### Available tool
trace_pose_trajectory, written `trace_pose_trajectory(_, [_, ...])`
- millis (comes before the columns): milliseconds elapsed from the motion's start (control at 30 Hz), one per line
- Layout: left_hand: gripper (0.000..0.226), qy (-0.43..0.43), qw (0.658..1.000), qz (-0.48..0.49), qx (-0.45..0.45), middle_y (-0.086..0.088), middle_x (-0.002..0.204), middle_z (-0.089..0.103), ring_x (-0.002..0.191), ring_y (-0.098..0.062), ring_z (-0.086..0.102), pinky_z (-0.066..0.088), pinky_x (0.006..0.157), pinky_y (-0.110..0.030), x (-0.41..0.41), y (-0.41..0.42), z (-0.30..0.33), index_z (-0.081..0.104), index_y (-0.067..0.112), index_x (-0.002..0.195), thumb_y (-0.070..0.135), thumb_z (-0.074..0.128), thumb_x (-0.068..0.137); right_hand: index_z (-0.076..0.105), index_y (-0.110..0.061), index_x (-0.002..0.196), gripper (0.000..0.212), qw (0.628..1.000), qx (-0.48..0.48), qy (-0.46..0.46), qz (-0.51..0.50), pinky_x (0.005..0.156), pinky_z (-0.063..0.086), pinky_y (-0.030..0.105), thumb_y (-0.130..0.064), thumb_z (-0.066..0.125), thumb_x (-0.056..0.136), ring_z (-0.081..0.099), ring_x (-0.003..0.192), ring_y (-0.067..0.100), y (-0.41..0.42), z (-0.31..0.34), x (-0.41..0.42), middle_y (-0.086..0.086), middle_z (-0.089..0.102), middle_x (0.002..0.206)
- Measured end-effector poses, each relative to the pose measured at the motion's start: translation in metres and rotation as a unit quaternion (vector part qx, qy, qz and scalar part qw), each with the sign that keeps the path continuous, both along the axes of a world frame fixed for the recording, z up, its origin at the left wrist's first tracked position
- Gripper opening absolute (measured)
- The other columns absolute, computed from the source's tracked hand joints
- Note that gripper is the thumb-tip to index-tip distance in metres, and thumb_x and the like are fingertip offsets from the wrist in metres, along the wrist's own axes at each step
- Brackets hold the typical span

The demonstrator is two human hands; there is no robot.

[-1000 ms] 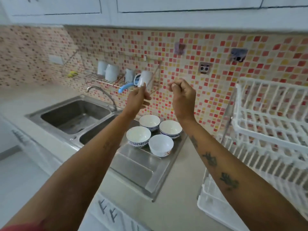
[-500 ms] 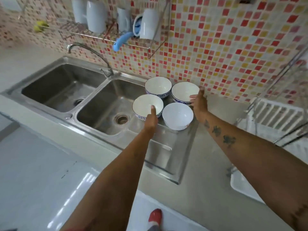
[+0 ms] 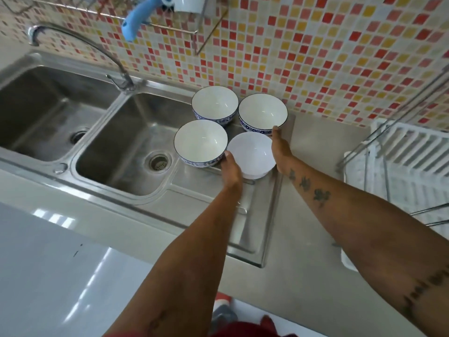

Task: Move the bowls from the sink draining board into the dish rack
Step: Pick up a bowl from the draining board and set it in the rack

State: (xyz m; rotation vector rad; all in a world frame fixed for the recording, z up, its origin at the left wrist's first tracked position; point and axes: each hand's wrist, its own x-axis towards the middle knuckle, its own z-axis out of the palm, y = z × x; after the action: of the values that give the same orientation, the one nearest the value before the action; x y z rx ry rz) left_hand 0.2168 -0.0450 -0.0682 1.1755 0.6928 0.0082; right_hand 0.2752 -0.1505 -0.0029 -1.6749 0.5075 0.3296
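Several bowls stand upright in a cluster on the steel draining board. Three have blue patterns: back left, back right and front left. The front right one is a plain white bowl. My left hand presses against its left side with the thumb at the rim. Along its right side lies my right hand, whose fingertip reaches the rim of the back right bowl. The white dish rack stands at the right edge, partly out of frame.
A double steel sink with a curved tap lies left of the bowls. A blue-handled brush hangs from a wall shelf above. Grey counter separates the draining board from the rack. The tiled wall is close behind the bowls.
Both hands came down from chest height to the bowls. My left hand shifted from the front left bowl to the plain white bowl, and my right hand drew in against its other side.
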Motion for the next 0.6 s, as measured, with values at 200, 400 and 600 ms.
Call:
trace_pose_trajectory(200, [0.06, 0.027, 0.999, -0.017, 0.018, -0.017, 0.147, 0.046, 0.133, -0.036, 0.047, 0.037, 0.114, -0.05, -0.004, -0.002, 0.022, 0.038, 0.012, 0.146, 0.05, 0.028, 0.1, 0.05, -0.018, 0.136, 0.067, 0.999, -0.002, 0.027, -0.02, 0.105, 0.046, 0.047, -0.063, 0.026, 0.093, 0.058, 0.118, 0.031, 0.002, 0.005, -0.004, 0.012, 0.059, 0.133])
trace_pose_trajectory(400, [0.058, 0.019, 0.997, -0.023, -0.075, -0.012, 0.145, 0.049, 0.126, -0.038, 0.053, 0.047, 0.103, -0.054, -0.009, -0.01, 0.046, 0.036, 0.02, 0.147, 0.053, 0.027, 0.1, 0.042, -0.011, 0.142, 0.069, 0.998, -0.05, 0.025, -0.029, 0.106, 0.042, 0.041, -0.06, 0.025, 0.096, 0.051, 0.126, 0.033, 0.007, 0.053, -0.021, 0.015, 0.049, 0.143])
trace_pose_trajectory(600, [0.07, -0.041, 0.959, -0.09, -0.265, -0.013, 0.123, 0.059, 0.104, -0.039, 0.061, 0.051, 0.092, -0.06, -0.028, -0.02, 0.123, 0.043, 0.024, 0.141, 0.072, 0.028, 0.091, 0.044, -0.012, 0.141, 0.065, 0.99, -0.116, -0.076, -0.025, 0.109, 0.04, 0.045, -0.056, 0.025, 0.097, 0.049, 0.127, 0.031, -0.001, 0.134, -0.037, 0.011, 0.048, 0.144])
